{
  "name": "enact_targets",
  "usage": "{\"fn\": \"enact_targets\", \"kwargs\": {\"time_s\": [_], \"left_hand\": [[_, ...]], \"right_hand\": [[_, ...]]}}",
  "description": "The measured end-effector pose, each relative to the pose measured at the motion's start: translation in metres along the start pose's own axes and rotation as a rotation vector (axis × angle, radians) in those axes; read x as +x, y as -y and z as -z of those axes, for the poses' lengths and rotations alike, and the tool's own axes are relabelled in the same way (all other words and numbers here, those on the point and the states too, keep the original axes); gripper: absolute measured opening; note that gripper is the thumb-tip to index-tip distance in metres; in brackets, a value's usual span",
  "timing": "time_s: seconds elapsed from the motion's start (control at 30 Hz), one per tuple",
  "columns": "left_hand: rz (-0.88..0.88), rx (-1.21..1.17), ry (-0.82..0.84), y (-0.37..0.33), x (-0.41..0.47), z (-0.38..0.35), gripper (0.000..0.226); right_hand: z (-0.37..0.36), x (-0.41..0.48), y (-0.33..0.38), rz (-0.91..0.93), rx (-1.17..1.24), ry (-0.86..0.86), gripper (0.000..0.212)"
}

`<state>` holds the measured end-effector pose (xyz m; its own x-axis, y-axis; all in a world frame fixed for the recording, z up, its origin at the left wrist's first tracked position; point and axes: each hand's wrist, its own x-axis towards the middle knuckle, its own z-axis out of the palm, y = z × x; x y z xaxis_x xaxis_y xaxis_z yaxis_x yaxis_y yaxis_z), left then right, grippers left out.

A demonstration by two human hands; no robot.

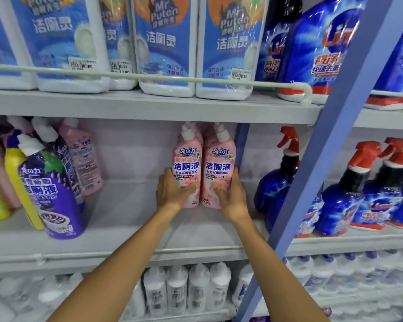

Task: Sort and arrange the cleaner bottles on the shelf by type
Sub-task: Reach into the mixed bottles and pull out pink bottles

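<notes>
Left pink bottle (187,168) and right pink bottle (219,168), at the right end of the middle shelf (130,219): pale pink bodies, white caps, blue lettering.
Purple bottle (54,194), near the shelf's left front edge: violet, grape print, white cap.
Yellow bottle (15,182) beside it: yellow body, blue neck.
Upper-shelf jugs (165,47): white, blue labels, orange patch.
Spray bottles (335,205), beyond the blue upright (323,135): blue bodies, red triggers.
Shelf boards: pale grey.

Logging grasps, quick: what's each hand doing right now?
Left hand: grips the left pink plastic cleaner bottle.
Right hand: grips the right pink plastic cleaner bottle.
</notes>
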<state>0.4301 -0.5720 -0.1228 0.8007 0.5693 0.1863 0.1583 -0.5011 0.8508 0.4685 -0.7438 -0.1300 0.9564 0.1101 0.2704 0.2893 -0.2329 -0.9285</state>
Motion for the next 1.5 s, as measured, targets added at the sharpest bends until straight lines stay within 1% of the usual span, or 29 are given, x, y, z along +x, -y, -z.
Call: {"fn": "enact_targets", "kwargs": {"time_s": [0.07,0.13,0.23,0.33,0.4,0.5,0.6,0.73,0.87,0.93,1.07,1.2,1.33,1.5], "left_hand": [[0.014,-0.017,0.036,0.005,0.004,0.000,0.070],[0.024,-0.044,0.089,0.011,0.009,0.001,0.075],[0.023,-0.070,0.140,0.013,0.011,0.003,0.074],[0.034,-0.103,0.123,0.010,0.009,0.001,0.073],[0.033,-0.173,0.118,0.010,0.007,-0.004,0.075],[0.021,-0.316,0.120,0.011,0.003,-0.010,0.086],[0.018,-0.359,0.130,0.013,0.003,-0.013,0.091],[0.024,-0.383,0.144,0.014,0.003,-0.015,0.086],[0.022,-0.363,0.132,0.016,0.002,-0.017,0.068],[0.016,-0.345,0.128,0.019,0.004,-0.017,0.064],[0.021,-0.342,0.130,0.022,0.007,-0.016,0.063],[0.021,-0.308,0.076,0.020,0.001,-0.019,0.058],[0.011,-0.253,0.083,0.018,0.000,-0.020,0.056],[0.033,-0.241,0.066,0.021,0.000,-0.023,0.052]], "right_hand": [[-0.002,0.002,0.000,-0.002,0.081,0.053,0.066],[-0.006,0.005,0.004,-0.011,0.150,0.073,0.063],[-0.012,0.011,0.010,-0.004,0.245,0.069,0.055],[-0.015,0.014,0.008,0.016,0.264,0.073,0.055],[-0.015,0.016,0.004,0.013,0.271,0.065,0.050],[-0.015,0.018,0.000,0.002,0.303,0.055,0.049],[-0.016,0.020,-0.002,0.000,0.313,0.039,0.051],[-0.016,0.019,-0.001,0.000,0.274,-0.017,0.052],[-0.015,0.019,-0.001,0.021,0.182,-0.084,0.052],[-0.014,0.018,-0.001,0.013,0.167,-0.090,0.053],[-0.012,0.017,0.000,-0.004,0.127,-0.103,0.054],[-0.014,0.016,0.000,-0.012,0.099,-0.112,0.055],[-0.015,0.016,0.001,-0.025,0.064,-0.100,0.058],[-0.013,0.015,0.002,-0.037,0.039,-0.097,0.056]]}}
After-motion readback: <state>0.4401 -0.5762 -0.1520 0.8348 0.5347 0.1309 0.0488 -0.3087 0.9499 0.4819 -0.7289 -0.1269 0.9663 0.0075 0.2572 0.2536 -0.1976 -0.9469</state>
